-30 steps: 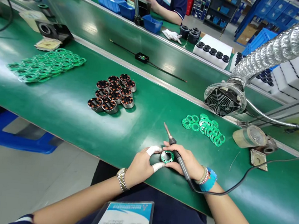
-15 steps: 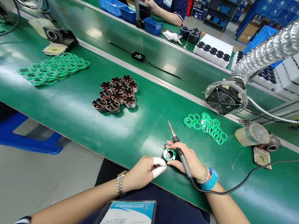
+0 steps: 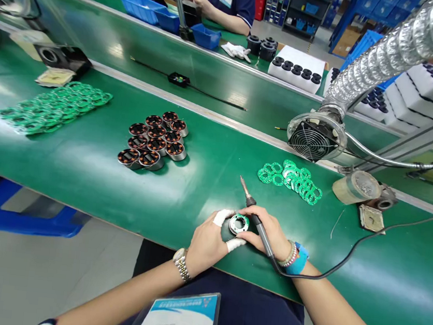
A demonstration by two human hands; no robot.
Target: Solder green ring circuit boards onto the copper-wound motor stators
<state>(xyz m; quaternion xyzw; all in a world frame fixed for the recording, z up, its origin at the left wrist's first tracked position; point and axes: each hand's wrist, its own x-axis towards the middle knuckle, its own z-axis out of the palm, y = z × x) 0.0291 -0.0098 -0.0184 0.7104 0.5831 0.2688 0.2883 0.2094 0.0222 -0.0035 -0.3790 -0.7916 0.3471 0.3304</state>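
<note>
My right hand [image 3: 271, 232] is closed around a soldering iron [image 3: 260, 229], its tip pointing away from me. Between the thumb and forefinger of that hand sits a small ring-shaped circuit board [image 3: 239, 224], white and green with a round hole. Whether another part lies under the ring, I cannot tell. My left hand [image 3: 209, 241], with white finger covers, is open, thumb and forefinger spread around the ring's left side. Green ring boards [image 3: 292, 179] lie beyond my right hand. Several copper-wound motor stators [image 3: 156, 142] stand grouped at left centre.
More green ring boards [image 3: 54, 107] are laid in rows at left. A fume fan [image 3: 313, 138] hangs on a foil duct at right. A plastic tub [image 3: 355, 188] and a soldering sponge [image 3: 371, 219] stand at far right. The iron's cable [image 3: 349, 264] crosses the bench.
My left thumb and forefinger, close together beside the ring before, have spread apart around it. My right hand still holds the iron and ring. The whole view has shifted slightly.
</note>
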